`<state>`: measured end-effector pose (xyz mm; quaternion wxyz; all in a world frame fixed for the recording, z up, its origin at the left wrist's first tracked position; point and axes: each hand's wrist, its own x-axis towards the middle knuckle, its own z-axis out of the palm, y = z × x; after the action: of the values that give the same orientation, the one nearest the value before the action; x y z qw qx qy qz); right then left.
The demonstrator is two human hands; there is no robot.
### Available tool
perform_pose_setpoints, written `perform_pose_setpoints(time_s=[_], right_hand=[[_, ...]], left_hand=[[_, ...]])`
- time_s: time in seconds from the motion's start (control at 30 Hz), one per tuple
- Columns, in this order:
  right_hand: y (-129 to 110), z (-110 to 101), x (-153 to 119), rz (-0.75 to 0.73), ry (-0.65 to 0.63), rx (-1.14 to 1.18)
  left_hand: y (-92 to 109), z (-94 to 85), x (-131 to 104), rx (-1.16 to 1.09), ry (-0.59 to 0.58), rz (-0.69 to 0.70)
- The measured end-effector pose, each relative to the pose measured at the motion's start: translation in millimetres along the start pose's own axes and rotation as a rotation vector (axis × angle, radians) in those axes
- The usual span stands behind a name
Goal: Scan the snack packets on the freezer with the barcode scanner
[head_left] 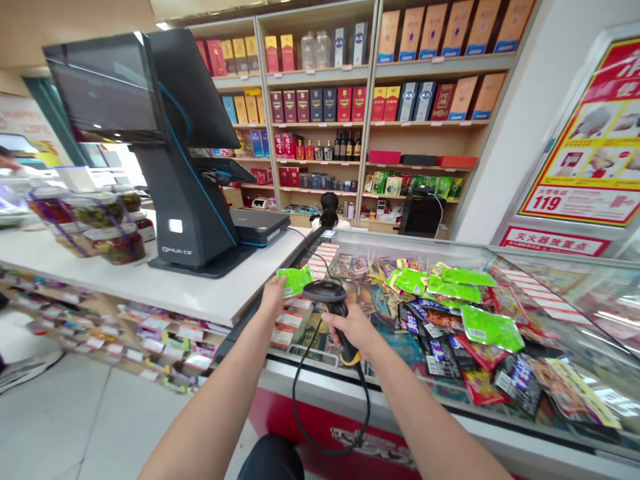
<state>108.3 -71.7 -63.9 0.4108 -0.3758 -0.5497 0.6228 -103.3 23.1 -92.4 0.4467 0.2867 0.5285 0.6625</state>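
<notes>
A small green snack packet (297, 281) is pinched in my left hand (274, 295), over the left edge of the glass counter. My right hand (356, 328) is wrapped round the handle of a black barcode scanner (325, 291) with yellow trim at its base. The scanner's head points toward the packet, close beside it. From the handle's base a black cable (295, 393) hangs in a loop in front of the counter. To the right, several green packets (493, 328) lie in a pile with black-and-blue packets (440, 357) and red packets (483, 388) on the glass.
A black checkout terminal (193, 207) stands on the white counter (210, 293) at left, near stacked jars (117, 243) of food. Behind the glass counter (360, 250), a person's head (329, 208) shows before shelves of boxes. A red-and-yellow sign (590, 147) hangs at right.
</notes>
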Motion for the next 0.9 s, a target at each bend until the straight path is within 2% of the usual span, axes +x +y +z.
perform_pose_setpoints(time_s=[0.1, 0.23, 0.33, 0.4, 0.5, 0.57, 0.73, 0.83, 0.9], right_hand=[[-0.2, 6.3, 1.2, 0.012, -0.021, -0.002], [0.6, 8.6, 0.1, 0.004, 0.004, 0.022], [1.0, 6.0, -2.2, 0.011, 0.027, 0.045], [0.6, 1.1, -5.1, 0.005, 0.043, 0.06], [-2.0, -12.3, -12.8, -0.018, 0.089, 0.093], [-5.3, -25.6, -20.9, -0.048, 0.149, 0.121], [-16.9, -71.0, -51.3, -0.151, 0.315, 0.117], [-23.1, -102.2, -73.6, -0.17, 0.446, 0.108], [-26.3, -122.7, -88.6, -0.192, 0.522, 0.094]], left_hand=[[-2.2, -7.0, 3.1, 0.407, 0.1, 0.186], [0.5, -7.6, -6.5, 0.929, 0.076, 0.548], [5.3, 4.1, -18.6, 1.094, 0.028, 0.673], [8.9, 20.0, -25.6, 1.086, -0.024, 0.708], [11.4, 55.6, -32.9, 0.929, -0.178, 0.7], [9.0, 85.8, -36.8, 0.799, -0.31, 0.64], [-9.5, 174.8, -52.3, 0.584, -0.606, 0.437], [-21.5, 229.2, -68.0, 0.555, -0.732, 0.333], [-26.6, 261.4, -79.6, 0.595, -0.77, 0.324]])
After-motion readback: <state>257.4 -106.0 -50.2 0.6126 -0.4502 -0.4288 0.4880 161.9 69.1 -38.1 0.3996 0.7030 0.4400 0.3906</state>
